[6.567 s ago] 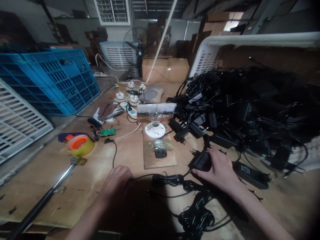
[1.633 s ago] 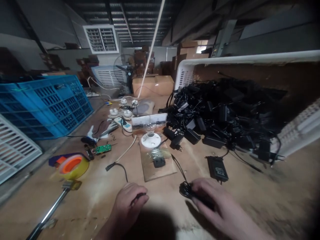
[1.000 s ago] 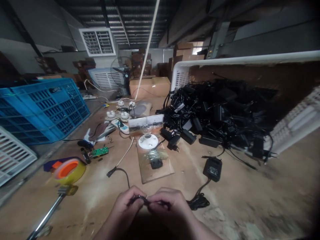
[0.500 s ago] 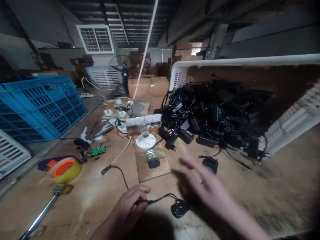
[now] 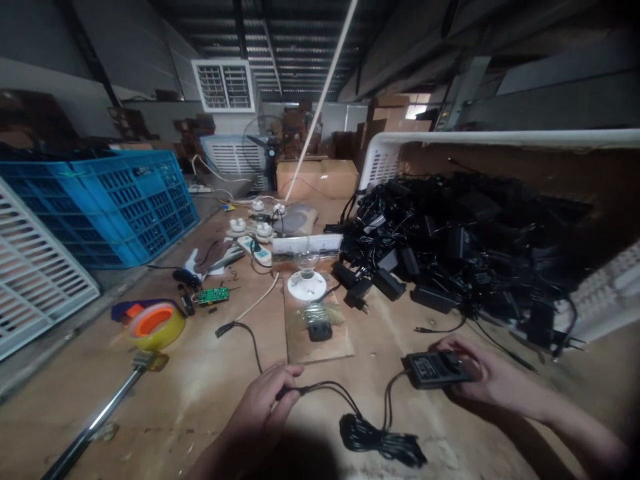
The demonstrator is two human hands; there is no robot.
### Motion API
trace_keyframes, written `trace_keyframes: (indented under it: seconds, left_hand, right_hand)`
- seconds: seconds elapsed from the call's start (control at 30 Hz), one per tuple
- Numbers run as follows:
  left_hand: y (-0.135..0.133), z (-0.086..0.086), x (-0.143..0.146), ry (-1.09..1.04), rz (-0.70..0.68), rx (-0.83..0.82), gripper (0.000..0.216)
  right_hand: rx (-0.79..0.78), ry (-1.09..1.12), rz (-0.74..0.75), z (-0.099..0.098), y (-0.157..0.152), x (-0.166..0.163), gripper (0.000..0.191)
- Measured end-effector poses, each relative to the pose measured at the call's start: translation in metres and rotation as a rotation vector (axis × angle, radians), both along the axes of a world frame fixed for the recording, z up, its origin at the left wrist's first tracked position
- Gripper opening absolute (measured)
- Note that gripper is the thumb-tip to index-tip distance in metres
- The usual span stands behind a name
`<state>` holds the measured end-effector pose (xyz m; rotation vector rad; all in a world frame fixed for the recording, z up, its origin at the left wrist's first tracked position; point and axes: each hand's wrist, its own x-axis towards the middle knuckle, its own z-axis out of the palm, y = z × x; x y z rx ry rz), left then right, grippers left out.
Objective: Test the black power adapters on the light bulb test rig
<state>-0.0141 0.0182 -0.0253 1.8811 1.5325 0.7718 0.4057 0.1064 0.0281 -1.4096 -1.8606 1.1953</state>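
My right hand (image 5: 480, 375) is closed round one end of a black power adapter (image 5: 435, 369), whose printed label faces up. From the adapter a thin black cable runs to a tied cable bundle (image 5: 383, 441) on the tabletop. The cable's other end reaches my left hand (image 5: 267, 400), which pinches a black cable connector (image 5: 289, 393) between thumb and fingers. Another black lead (image 5: 254, 340) passes out beyond that hand toward a white cord. Ahead of my hands a white lamp holder (image 5: 306, 287) with a clear bulb is fixed to a wooden board (image 5: 295, 343).
A white crate (image 5: 380, 157) on its side spills black adapters (image 5: 430, 247) at the right. On the left are a blue crate (image 5: 150, 207), a tape roll (image 5: 173, 327), a green circuit board (image 5: 214, 295) and a metal-shafted tool (image 5: 115, 398). A power strip (image 5: 255, 251) lies behind.
My right hand has moved right and taken hold of the adapter, now lifted and turned. My left hand keeps its pinch on the connector. The view has shifted left.
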Motion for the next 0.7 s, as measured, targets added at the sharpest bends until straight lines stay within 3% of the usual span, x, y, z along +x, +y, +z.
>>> trace_keyframes:
  seconds: [0.13, 0.2, 0.3, 0.4, 0.5, 0.7]
  left_hand:
    - [-0.002, 0.003, 0.0, -0.022, -0.101, 0.133, 0.016]
    - [-0.005, 0.002, -0.001, 0.03, -0.127, 0.18, 0.019]
    - [-0.009, -0.001, -0.004, 0.085, -0.101, 0.224, 0.018]
    - [-0.011, -0.002, -0.006, 0.083, -0.103, 0.25, 0.016]
    - [-0.009, 0.003, -0.006, 0.083, -0.121, 0.257, 0.022]
    - [-0.006, 0.009, -0.002, 0.113, -0.074, 0.278, 0.029]
  right_hand:
    - [-0.051, 0.458, -0.308, 0.014, -0.019, -0.057, 0.049]
    - [0.03, 0.392, -0.351, 0.013, -0.027, -0.101, 0.054]
    - [0.226, 0.174, -0.279, 0.006, -0.031, -0.164, 0.061]
    - [0.338, 0.158, -0.266, -0.006, -0.024, -0.205, 0.056]
    - [0.346, 0.124, -0.258, -0.015, -0.016, -0.222, 0.052]
    - [0.324, 0.011, -0.214, -0.019, -0.013, -0.223, 0.049]
